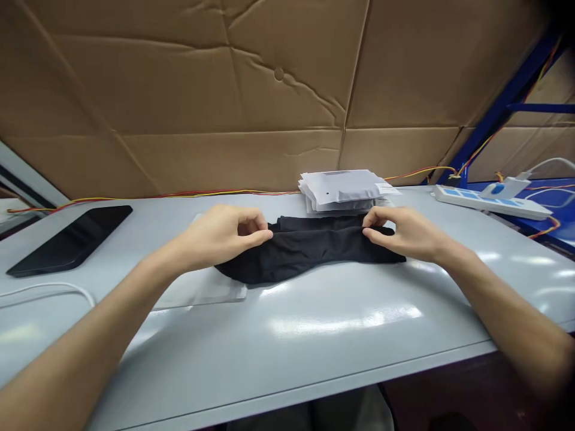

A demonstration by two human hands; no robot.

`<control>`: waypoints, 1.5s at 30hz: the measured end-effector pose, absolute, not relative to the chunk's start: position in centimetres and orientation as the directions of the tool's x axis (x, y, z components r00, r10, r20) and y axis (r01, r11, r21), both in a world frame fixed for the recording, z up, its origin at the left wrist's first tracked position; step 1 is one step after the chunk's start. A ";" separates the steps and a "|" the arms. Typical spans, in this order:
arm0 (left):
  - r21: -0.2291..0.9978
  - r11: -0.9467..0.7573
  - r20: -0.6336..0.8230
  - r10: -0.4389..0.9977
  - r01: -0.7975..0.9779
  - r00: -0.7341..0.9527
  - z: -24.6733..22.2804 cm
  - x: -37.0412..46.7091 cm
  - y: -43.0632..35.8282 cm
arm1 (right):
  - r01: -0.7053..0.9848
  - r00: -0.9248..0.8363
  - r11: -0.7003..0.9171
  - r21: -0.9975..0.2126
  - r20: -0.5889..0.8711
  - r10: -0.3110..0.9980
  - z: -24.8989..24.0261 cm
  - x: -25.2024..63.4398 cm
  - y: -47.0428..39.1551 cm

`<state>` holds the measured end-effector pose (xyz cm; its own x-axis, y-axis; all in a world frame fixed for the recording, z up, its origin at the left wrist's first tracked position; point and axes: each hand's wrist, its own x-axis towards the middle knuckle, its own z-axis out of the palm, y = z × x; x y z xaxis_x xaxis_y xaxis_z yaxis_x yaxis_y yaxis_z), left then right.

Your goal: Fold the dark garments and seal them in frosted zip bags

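Note:
A piece of black fabric (309,254) lies folded lengthwise on the grey table (287,359), its upper edge slightly raised. My left hand (229,236) pinches that edge near the left end between thumb and fingers. At the right end, my right hand (399,232) pinches the same edge. Beneath the fabric's left end and my left forearm is a clear plastic bag (202,290), partly covered. Just behind the fabric, close to my right hand, sits a stack of white packets (344,187).
A black phone-like slab (72,239) lies at the left, with a white cable (58,286) in front. At the right is a white power strip (492,202) with a plug. Red and yellow wires run along the cardboard wall (202,108); a blue metal frame (503,108) stands back right.

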<state>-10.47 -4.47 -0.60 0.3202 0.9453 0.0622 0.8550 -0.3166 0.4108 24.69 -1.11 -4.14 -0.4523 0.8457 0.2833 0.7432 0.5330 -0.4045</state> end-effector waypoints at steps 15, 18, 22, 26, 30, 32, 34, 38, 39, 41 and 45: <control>0.498 -0.252 -0.084 0.938 0.830 0.335 -0.3 -10.1 -5.1 | 0.755 -0.476 0.307 -0.579 -0.162 0.865 -1.8 25.3 -3.1; 0.287 -0.424 0.225 0.901 0.859 0.370 -1.9 -8.9 -4.5 | 0.758 -0.474 0.397 -0.517 -0.019 0.880 -2.4 24.8 -2.7; 0.168 -0.550 0.178 0.833 0.818 0.524 -3.5 -7.8 -4.5 | 0.776 -0.452 0.483 -0.406 0.176 0.874 -3.8 24.3 -1.9; 0.132 -0.569 0.075 0.822 0.812 0.564 -3.9 -7.4 -4.8 | 0.761 -0.527 0.578 -0.294 0.240 0.816 -5.0 24.3 -1.2; 0.085 -0.590 0.065 0.807 0.803 0.587 -4.1 -7.4 -5.0 | 0.770 -0.539 0.572 -0.283 0.191 0.820 -5.5 24.5 -0.9; 0.062 -0.589 0.061 0.808 0.806 0.586 -4.1 -7.3 -5.0 | 0.769 -0.545 0.573 -0.283 0.177 0.820 -5.5 24.6 -0.8; 0.057 -0.587 0.055 0.810 0.808 0.584 -4.0 -7.3 -5.1 | 0.765 -0.554 0.578 -0.284 0.168 0.815 -5.5 24.6 -0.8; 0.091 -0.576 0.061 0.818 0.812 0.573 -3.6 -7.4 -5.1 | 0.759 -0.570 0.599 -0.255 0.186 0.800 -5.4 24.7 -0.6; 0.104 -0.569 0.067 0.823 0.816 0.565 -3.6 -7.5 -5.0 | 0.757 -0.573 0.607 -0.244 0.198 0.795 -5.5 24.7 -0.6; 0.128 -0.555 0.087 0.832 0.822 0.548 -3.6 -7.6 -4.8 | 0.751 -0.578 0.619 -0.230 0.225 0.784 -5.5 24.8 -0.5; 0.102 -0.569 0.138 0.820 0.816 0.555 -4.0 -8.1 -4.2 | 0.741 -0.587 0.637 -0.212 0.256 0.768 -5.6 24.7 -0.4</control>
<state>-8.06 -4.20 -4.01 0.5549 0.8205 0.1375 0.8160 -0.5690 0.1019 24.73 -0.42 -5.64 -0.5871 0.7680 0.2560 0.7410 0.6371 -0.2119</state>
